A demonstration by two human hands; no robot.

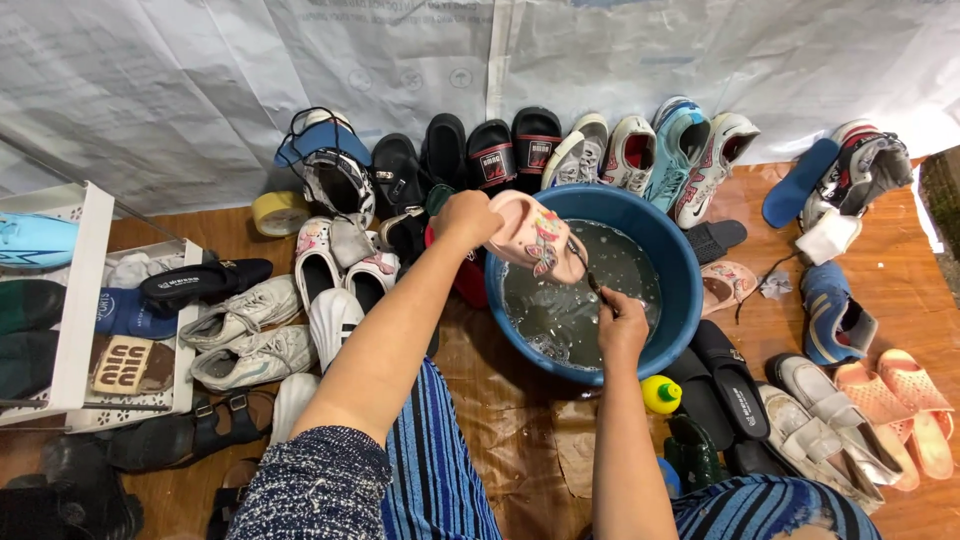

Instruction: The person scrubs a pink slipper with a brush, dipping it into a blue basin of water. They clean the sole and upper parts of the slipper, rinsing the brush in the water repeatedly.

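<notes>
My left hand (466, 218) grips the heel end of a pink clog sandal (535, 237) with a printed picture, tilted over the blue basin (682, 272) of soapy water. Over the basin's near side, my right hand (620, 318) holds a thin dark brush (588, 272) whose tip reaches the sandal's toe. The sandal hangs just above the water surface.
Many shoes ring the basin: black slides and sneakers along the white sheet at the back, white sneakers (245, 335) at left, peach sandals (905, 395) at right. A white shoe rack (75, 290) stands far left. A yellow-capped green bottle (662, 395) stands by my knee.
</notes>
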